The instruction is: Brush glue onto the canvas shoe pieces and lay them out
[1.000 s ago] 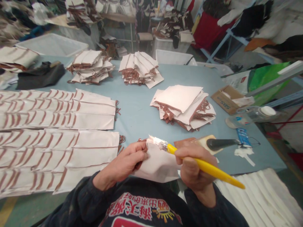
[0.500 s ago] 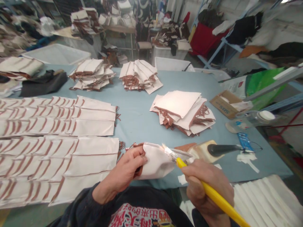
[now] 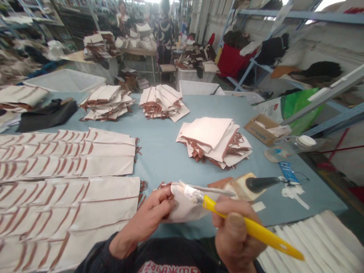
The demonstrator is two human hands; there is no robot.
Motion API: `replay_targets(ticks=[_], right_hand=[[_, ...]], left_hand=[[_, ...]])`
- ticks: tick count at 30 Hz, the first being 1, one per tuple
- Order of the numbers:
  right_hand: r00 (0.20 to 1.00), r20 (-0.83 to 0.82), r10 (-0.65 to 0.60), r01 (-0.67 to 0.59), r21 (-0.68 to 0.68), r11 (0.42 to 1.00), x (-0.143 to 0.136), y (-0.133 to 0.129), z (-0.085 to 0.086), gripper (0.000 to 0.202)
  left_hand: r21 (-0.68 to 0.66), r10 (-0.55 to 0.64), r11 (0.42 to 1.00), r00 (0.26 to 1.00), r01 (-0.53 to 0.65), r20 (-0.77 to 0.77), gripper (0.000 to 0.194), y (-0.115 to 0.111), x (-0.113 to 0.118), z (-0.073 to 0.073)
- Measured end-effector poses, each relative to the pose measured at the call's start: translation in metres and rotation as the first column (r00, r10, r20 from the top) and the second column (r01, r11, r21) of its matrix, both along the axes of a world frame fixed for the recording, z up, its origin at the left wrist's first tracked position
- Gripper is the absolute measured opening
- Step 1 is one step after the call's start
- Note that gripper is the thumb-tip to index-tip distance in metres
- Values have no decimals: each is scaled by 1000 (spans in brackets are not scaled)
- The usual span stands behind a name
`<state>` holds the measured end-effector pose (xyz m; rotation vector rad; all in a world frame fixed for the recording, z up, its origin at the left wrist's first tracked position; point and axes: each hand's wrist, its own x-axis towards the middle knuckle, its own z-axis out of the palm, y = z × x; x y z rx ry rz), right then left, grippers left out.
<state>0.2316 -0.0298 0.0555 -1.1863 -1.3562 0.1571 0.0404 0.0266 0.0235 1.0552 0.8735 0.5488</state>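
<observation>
A cream panel with brown edging [image 3: 187,210] is pinched along its left end by my left hand [image 3: 153,212], whose fingers are closed. Its top edge is curved and slightly raised. Wrapped round a yellow-handled brush [image 3: 256,226] is my right hand [image 3: 239,231]. The white, glue-like coated bristles rest at or very near the panel's top edge, close to my left fingers. Behind the brush stands a pale, glue-stained container [image 3: 241,185] with a black-handled tool [image 3: 263,184] lying across it.
Overlapping rows of brown-edged panels [image 3: 110,189] cover the table's left side. A loose stack of panels [image 3: 209,132] lies ahead, with smaller piles [image 3: 163,98] farther back. At right are a cardboard box [image 3: 260,131], a clear plastic jar [image 3: 284,149] and white strips [image 3: 315,242].
My right hand has carried the brush leftward along the panel's top edge, nearer my left fingers. My left hand keeps its hold. The camera has tilted up a little.
</observation>
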Motion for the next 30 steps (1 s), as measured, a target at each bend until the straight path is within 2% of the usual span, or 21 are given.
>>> replay_targets(ticks=[3, 6, 9, 12, 14, 16, 19, 21, 22, 25, 30], right_hand=[[972, -219, 83, -96, -48, 994, 11, -1, -5, 32], [971, -171, 165, -185, -111, 976, 14, 1, -10, 35], [984, -105, 145, -153, -72, 986, 13, 5, -14, 32], [982, -177, 62, -57, 35, 998, 13, 10, -14, 30], [973, -230, 2, 9, 46, 999, 14, 12, -13, 30], [960, -277, -31, 35, 11, 999, 15, 10, -12, 32], [943, -328, -49, 22, -85, 996, 15, 2, -11, 35], [952, -300, -66, 20, -154, 988, 14, -5, -9, 36], [959, -277, -68, 19, -175, 984, 13, -9, -8, 36], [975, -217, -38, -7, -204, 979, 6, -19, -6, 33], [989, -135, 65, -100, -276, 956, -3, -42, -13, 30]], left_hand=[[-2, -8, 1000, 1000, 8, 6, 29, 2, -4, -2], [62, -88, 994, 996, 87, 12, 24, 4, 0, 9], [159, -131, 978, 990, 137, -49, 15, 2, 6, 21], [304, -132, 939, 984, 164, -123, 12, -2, 7, 22], [435, -117, 880, 974, 192, -192, 16, -7, 6, 16], [571, -65, 793, 961, 214, -269, 21, -13, 2, 4], [775, 48, 591, 950, 223, -310, 23, -23, -4, -16], [865, 91, 452, 953, 219, -289, 25, -27, -6, -26], [888, 102, 405, 955, 217, -279, 25, -29, -7, -29], [923, 137, 331, 958, 195, -252, 27, -30, -8, -34], [947, 191, 286, 960, 146, -206, 25, -28, -8, -38]])
